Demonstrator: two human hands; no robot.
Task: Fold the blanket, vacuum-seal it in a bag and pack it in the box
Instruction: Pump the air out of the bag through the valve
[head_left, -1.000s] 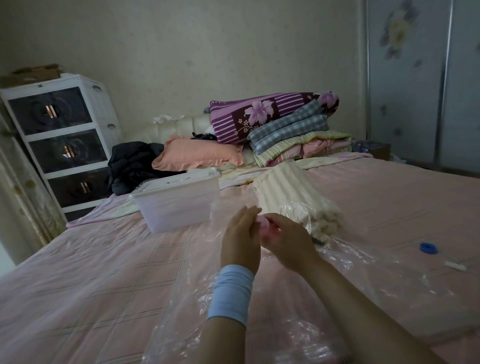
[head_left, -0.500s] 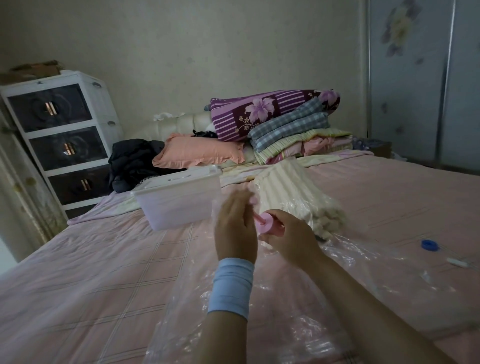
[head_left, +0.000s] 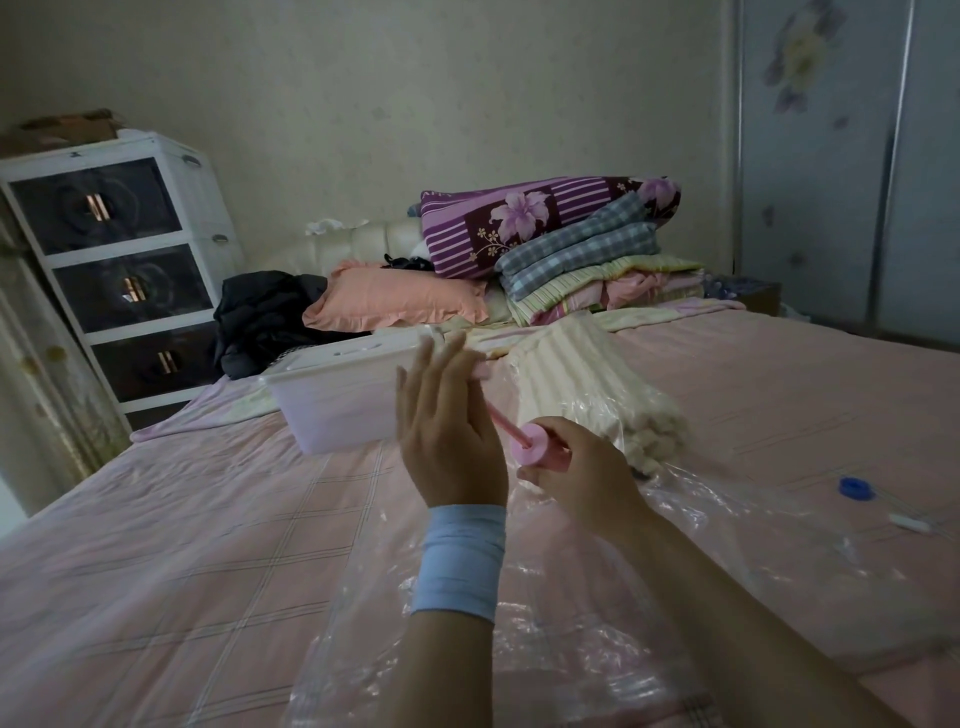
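My right hand (head_left: 576, 473) curls round the pink plastic hand pump (head_left: 537, 449), I'd say to steady the barrel. My left hand (head_left: 447, 421) is nearly straight-fingered at the rod end; grip hidden, can't tell. The cream ribbed folded blanket (head_left: 587, 384) is inside the clear plastic vacuum bag (head_left: 571, 613), just right of the translucent white lidded box (head_left: 343, 400). One each, plus one round blue cap (head_left: 855, 488) well right of the box.

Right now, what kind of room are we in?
Most likely a home bedroom: a bed with a pink checked sheet fills the view, a peach pillow and a stack of folded bedding lie at its head, and a white drawer unit stands beside it.
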